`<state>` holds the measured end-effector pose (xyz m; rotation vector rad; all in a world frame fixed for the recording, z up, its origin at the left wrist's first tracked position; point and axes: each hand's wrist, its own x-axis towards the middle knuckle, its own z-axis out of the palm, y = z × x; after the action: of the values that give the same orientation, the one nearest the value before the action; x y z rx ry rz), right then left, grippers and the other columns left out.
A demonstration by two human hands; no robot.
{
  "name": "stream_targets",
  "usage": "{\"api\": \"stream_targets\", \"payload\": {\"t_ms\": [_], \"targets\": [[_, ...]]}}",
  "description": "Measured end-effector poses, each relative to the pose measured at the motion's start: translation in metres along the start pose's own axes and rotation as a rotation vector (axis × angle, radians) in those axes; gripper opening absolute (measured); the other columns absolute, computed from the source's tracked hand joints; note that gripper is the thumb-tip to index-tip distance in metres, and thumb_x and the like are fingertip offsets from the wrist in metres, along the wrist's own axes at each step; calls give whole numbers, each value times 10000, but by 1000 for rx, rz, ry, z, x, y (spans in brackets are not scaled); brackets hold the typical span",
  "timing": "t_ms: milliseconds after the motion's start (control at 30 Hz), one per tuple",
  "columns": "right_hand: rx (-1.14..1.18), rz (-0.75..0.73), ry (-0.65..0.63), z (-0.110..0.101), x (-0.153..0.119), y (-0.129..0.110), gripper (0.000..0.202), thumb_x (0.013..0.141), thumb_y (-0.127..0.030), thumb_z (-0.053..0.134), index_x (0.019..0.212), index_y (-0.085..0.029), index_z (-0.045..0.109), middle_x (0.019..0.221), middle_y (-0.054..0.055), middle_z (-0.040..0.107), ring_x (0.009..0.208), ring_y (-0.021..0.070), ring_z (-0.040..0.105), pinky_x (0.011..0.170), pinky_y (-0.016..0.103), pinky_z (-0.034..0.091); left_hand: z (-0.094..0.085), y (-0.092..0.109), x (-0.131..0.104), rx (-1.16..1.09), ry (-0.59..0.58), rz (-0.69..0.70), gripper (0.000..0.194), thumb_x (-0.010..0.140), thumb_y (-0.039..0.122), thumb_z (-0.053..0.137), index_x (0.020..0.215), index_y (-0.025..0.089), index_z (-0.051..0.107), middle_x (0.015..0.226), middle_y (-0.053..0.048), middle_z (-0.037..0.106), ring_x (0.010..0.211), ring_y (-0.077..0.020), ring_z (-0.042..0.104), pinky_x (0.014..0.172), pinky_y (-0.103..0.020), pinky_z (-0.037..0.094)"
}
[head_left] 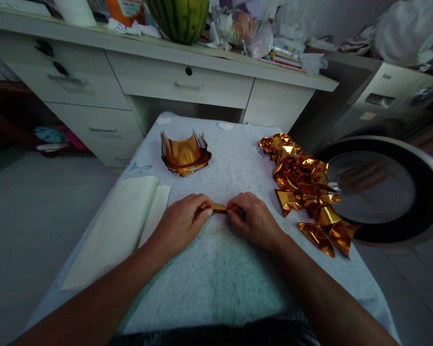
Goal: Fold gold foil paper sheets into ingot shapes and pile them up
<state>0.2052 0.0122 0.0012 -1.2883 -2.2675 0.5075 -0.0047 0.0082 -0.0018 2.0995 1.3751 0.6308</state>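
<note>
At left on the pale cloth-covered bench (234, 274): folded cream-white paper (110, 226), then a curved stack of gold foil sheets (183, 151), seemingly unworked. Centre: left hand (184, 218) and right hand (251, 217) pinch opposite ends of a narrow gold foil strip (219, 207), apparently part-folded. Right: heaped shaped gold foil pieces (301, 175), presumably done.
</note>
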Motion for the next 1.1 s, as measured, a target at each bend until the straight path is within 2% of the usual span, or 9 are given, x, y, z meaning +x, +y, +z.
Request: {"api": "stream_targets", "payload": {"t_ms": [233,467,667,867,1100], "targets": [[34,109,-55,1,-2,-5,132,852,-158,511,881,-182,638,679,-15,592,588,111,494,593,233,349,0,4,0,4,21,0,128,908,244,482,948,218,600,915,-15,660,847,-189,624,764,-337,467],[24,117,-2,4,-1,-6,181,786,-95,499,889,-190,613,676,-21,583,573,108,474,578,226,329,0,7,-1,49,33,-14,160,847,169,492,955,210,603,915,-18,678,798,-186,630,707,-319,463],[38,178,0,5,-1,-9,74,864,-196,502,904,-193,565,626,-35,560,528,110,466,548,228,308,-1,11,-2,35,64,7,177,866,178,454,924,202,619,904,-25,688,821,-191,639,731,-320,471],[75,163,-37,4,-1,-12,115,920,-192,431,929,-199,545,646,-29,579,541,115,496,567,227,328,1,10,-1,64,73,32,243,906,194,395,952,205,633,927,-31,702,878,-198,653,787,-337,489],[52,165,-73,1,0,-16,137,935,-195,405,949,-195,542,672,-15,582,576,133,521,593,241,339,2,10,0,132,50,-15,326,945,248,354,1052,205,659,1010,-47,732,911,-222,681,822,-370,511]]}}
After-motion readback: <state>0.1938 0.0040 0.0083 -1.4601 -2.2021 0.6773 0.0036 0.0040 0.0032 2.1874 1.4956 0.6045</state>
